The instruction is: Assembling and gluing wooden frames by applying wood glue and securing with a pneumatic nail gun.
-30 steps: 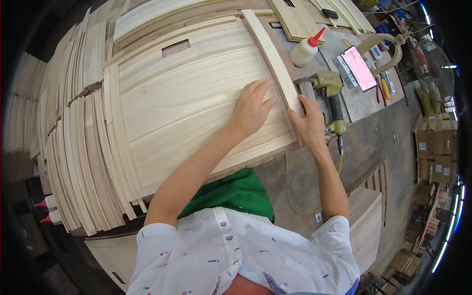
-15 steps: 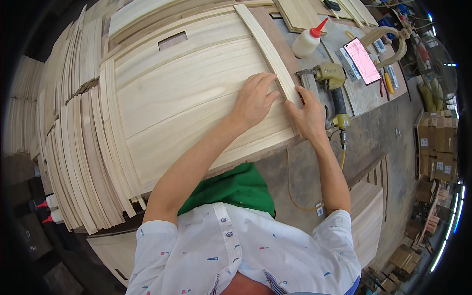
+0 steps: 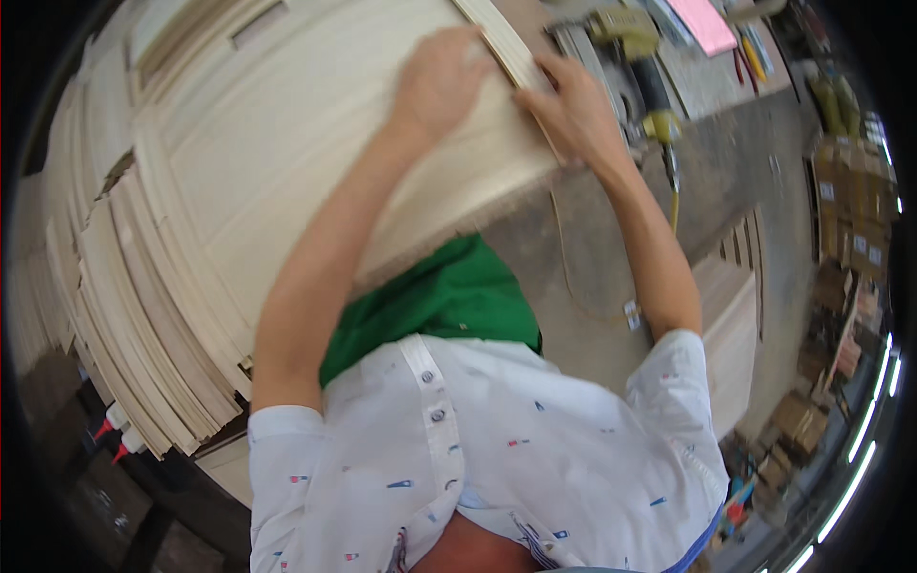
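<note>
A pale flat wooden panel (image 3: 315, 124) lies on the bench in front of me. Along its right side runs a narrow wooden strip (image 3: 503, 40). My right hand (image 3: 581, 113) grips the strip near its front end, thumb on top and fingers at the outer edge. Over the panel, my left hand (image 3: 441, 84) is close to the strip's inner edge. Motion smears its fingers, so their grip and contact cannot be made out. A green and black air nailer (image 3: 654, 88) lies just right of my right hand.
Several thin wooden strips (image 3: 158, 306) are stacked at the left. A phone with a pink screen (image 3: 702, 24) and pliers with red handles (image 3: 738, 65) lie at the far right. A yellow air hose (image 3: 676, 210) hangs from the nailer. Cardboard boxes (image 3: 848, 201) stand further right.
My view has shifted, so the bench and both hands sit higher in the picture, and the white glue bottle has left it. My left hand is now blurred; my right hand stays on the strip.
</note>
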`<state>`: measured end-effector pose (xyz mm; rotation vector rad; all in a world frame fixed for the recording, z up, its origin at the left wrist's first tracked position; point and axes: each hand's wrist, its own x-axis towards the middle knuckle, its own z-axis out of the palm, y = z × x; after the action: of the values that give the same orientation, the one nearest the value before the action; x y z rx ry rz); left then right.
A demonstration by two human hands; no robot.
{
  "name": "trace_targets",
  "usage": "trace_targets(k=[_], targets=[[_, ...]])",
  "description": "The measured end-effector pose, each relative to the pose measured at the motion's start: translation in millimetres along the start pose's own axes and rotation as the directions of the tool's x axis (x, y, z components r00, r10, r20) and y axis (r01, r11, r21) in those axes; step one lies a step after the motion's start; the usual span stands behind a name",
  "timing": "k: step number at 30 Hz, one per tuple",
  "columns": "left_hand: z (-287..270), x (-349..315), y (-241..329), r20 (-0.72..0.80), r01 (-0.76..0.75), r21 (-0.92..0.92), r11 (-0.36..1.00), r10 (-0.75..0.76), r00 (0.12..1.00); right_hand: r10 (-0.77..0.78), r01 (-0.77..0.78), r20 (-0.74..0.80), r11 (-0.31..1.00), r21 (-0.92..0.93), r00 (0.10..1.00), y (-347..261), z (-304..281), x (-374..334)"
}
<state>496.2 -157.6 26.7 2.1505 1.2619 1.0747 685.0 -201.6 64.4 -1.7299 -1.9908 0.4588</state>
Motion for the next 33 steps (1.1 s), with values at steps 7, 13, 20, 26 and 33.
trace_targets(k=[7,13,20,26,33], targets=[[-1,6,5,0.001,-0.02,0.043,0.999,0.02,1.0,0.01,-0.011,-0.07,1.0,-0.006,0.998,10,12,-5],[10,10,1,-0.02,-0.096,0.053,0.994,0.097,0.995,-0.025,0.022,-0.111,0.999,-0.027,0.994,19,15,-4],[4,59,-15,-0.011,-0.145,0.205,0.968,0.15,0.989,-0.092,0.094,-0.109,0.996,0.009,0.99,13,18,7],[5,83,-42,0.108,-0.197,0.57,0.798,0.164,0.98,0.005,-0.004,-0.042,1.0,0.01,0.999,7,15,-1],[-7,88,-56,0.205,-0.216,0.601,0.769,0.113,0.972,0.056,-0.056,0.01,0.998,0.009,0.998,-4,10,-3]])
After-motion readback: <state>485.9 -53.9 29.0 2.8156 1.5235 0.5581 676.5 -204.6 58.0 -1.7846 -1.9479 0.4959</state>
